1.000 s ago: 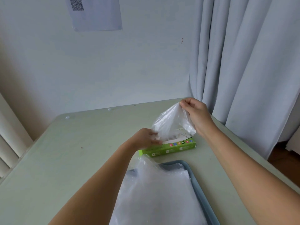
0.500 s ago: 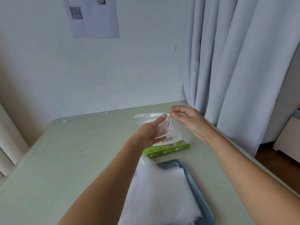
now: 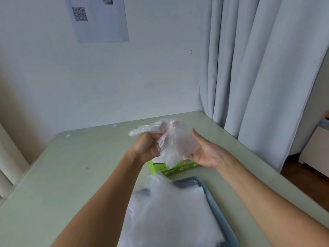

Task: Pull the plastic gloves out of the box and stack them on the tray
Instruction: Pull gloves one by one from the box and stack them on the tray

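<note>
There is one green box [image 3: 179, 169] on the counter [image 3: 80, 175], and I place every other thing from it.

Above the box, two hands hold one thin clear plastic glove [image 3: 178, 145] in the air. The glove hangs down in front of the box and covers part of its top. The left hand [image 3: 146, 147] is above the left end of the box. Its grip is clamped on the glove, with the fingers curled round a crumpled part of the film. The right hand [image 3: 207, 155] is above the right end of the box. Its grip is apart: the palm faces the glove, the thumb stands straight, and the fingers lie stretched behind the film, seen only dimly through it.

On the near side of the box lies one blue-grey tray [image 3: 188, 181], its far rim just beside the box. It carries one stack [image 3: 170, 216] of gloves, too many and too clear to count. A raised fold of the stack reaches the near left corner of the box.

To the left of the box a broad stretch of counter shows. To the right of the box the counter edge is near, and one grey curtain [image 3: 258, 68] hangs beyond it. Behind the box, high on the wall, is one sheet of paper [image 3: 101, 20].
</note>
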Demonstrator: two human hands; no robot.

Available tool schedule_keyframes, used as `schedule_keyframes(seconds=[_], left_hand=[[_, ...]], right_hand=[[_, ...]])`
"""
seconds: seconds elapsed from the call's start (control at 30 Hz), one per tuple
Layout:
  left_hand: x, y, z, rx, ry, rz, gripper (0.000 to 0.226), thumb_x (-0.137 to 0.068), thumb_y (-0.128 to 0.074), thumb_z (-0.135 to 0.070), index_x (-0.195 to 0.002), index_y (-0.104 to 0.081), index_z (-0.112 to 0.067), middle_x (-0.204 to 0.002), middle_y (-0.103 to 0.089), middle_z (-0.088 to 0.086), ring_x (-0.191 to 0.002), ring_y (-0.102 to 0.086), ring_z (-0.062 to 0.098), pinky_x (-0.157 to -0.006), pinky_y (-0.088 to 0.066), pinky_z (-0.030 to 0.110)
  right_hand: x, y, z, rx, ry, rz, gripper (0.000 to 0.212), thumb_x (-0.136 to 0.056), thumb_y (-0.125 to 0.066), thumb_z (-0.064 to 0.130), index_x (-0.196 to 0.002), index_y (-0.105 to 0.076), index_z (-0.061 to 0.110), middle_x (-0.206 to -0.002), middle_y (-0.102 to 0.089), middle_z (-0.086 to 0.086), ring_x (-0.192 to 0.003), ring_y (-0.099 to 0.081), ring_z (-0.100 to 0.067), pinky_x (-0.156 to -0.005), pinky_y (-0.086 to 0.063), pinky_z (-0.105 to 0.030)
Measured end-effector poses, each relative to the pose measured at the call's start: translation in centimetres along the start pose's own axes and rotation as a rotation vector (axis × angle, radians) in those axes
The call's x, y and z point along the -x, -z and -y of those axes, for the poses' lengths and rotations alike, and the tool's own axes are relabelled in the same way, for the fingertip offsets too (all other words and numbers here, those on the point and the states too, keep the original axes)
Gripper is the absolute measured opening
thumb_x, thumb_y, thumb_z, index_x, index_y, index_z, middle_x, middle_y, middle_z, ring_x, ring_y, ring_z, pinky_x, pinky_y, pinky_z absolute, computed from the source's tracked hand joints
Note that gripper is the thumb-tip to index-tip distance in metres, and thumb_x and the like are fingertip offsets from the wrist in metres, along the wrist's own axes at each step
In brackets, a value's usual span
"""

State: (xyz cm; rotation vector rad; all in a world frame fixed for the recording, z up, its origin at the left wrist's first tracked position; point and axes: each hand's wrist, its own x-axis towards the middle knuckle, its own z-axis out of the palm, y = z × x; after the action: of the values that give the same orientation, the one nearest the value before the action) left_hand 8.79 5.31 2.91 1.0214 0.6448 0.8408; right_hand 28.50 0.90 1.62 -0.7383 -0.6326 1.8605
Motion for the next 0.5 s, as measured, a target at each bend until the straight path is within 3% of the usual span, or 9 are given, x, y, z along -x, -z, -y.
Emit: schedule_keyframes(seconds=[0.03,0.1,0.17,0.23,0.3,0.4,0.5], left_hand=[[0.3,0.3,-0.2,-0.104,-0.011,0.001,0.035,-0.068,-0.047,0.007,-0.1,-0.053,-0.004,-0.086,-0.048,0.008,-0.056,-0.047,0.013,-0.048,-0.028,0.025],[1.0,0.8,-0.4,-0.266,-0.032,0.058,0.03,-0.067,-0.041,0.014,-0.088,-0.051,-0.005,-0.074,-0.04,0.005,-0.056,-0.033,0.013,-0.05,-0.018,0.029],[1.9,1.7,-0.6,-0.284,-0.004,0.065,0.036,-0.074,-0.039,0.017,-0.093,-0.058,-0.007,-0.071,-0.042,0.003,-0.063,-0.037,0.015,-0.052,-0.031,0.026],[2.3,3.0,-0.5,-0.19,0.028,0.05,0.041,-0.073,-0.047,0.01,-0.103,-0.06,-0.015,-0.088,-0.055,0.003,-0.082,-0.05,0.018,-0.071,-0.046,0.03],[2.7,3.5,-0.6,-0.121,0.037,0.004,0.04,-0.076,-0.064,-0.007,-0.114,-0.059,-0.017,-0.107,-0.063,0.004,-0.098,-0.059,0.019,-0.086,-0.05,0.036],[2.8,2.8,-1.1,-0.109,0.017,-0.099,0.035,-0.075,-0.069,-0.027,-0.107,-0.063,-0.015,-0.096,-0.068,0.001,-0.084,-0.064,0.015,-0.077,-0.056,0.029],[2.8,2.6,-1.6,-0.097,-0.059,-0.138,0.025,-0.079,-0.064,-0.016,-0.104,-0.062,-0.014,-0.082,-0.063,-0.002,-0.067,-0.061,0.01,-0.066,-0.056,0.022]], right_hand=[[-0.4,0.1,0.0,0.003,0.073,0.021,0.049,-0.057,-0.088,0.021,-0.099,-0.07,0.002,-0.095,-0.072,-0.013,-0.082,-0.072,-0.02,-0.071,-0.06,-0.03],[-1.0,0.4,0.3,0.099,0.213,-0.071,0.027,-0.068,-0.077,0.006,-0.093,-0.069,0.002,-0.082,-0.073,-0.007,-0.072,-0.07,-0.012,-0.07,-0.058,-0.021],[-1.0,0.5,0.3,0.296,0.325,-0.215,0.007,-0.081,-0.065,-0.002,-0.086,-0.069,0.0,-0.072,-0.071,-0.006,-0.066,-0.067,-0.011,-0.064,-0.055,-0.016],[-1.0,0.9,0.2,0.529,0.377,-0.289,0.006,-0.082,-0.067,-0.002,-0.088,-0.07,-0.002,-0.068,-0.071,-0.003,-0.065,-0.064,-0.01,-0.063,-0.052,-0.013],[-1.1,1.2,0.1,0.687,0.39,-0.301,0.012,-0.078,-0.073,0.0,-0.09,-0.071,-0.002,-0.069,-0.072,0.0,-0.064,-0.064,-0.008,-0.063,-0.052,-0.013],[-1.0,0.4,0.3,0.849,0.431,-0.238,0.009,-0.075,-0.076,0.001,-0.08,-0.072,0.008,-0.069,-0.071,0.005,-0.064,-0.063,-0.003,-0.064,-0.051,-0.014],[-0.5,-0.6,1.1,0.903,0.492,-0.12,0.009,-0.08,-0.069,0.0,-0.088,-0.072,0.005,-0.076,-0.069,0.003,-0.058,-0.056,-0.001,-0.061,-0.049,-0.017]])
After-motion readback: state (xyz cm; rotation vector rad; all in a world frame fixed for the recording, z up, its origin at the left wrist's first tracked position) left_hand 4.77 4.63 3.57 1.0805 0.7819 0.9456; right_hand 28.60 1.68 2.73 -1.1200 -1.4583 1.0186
